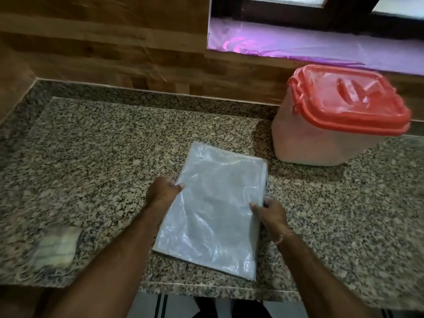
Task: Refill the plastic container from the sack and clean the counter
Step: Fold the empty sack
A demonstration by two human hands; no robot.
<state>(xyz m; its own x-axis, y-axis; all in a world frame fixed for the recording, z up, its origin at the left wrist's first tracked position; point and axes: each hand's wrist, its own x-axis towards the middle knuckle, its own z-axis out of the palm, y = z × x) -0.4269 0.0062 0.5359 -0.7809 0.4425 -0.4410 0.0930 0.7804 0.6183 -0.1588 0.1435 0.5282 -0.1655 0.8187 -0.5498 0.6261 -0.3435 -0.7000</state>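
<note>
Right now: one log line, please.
sack: folded flat on counter | left hand, right hand: holding its edges | container: lidded | cloth: untouched

Head view: worn on the person's head, looking forward and steeply down onto the counter (91,145).
Facing: toward the wooden back wall (103,42) and window ledge (321,44) (wide-angle, edges bowed).
Nearness: close; both forearms (119,260) enter from the bottom edge of frame.

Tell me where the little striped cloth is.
In the head view, the pale striped cloth lies on the speckled granite counter at the lower left, near its front edge, left of the left hand and the folded white woven sack.
</note>
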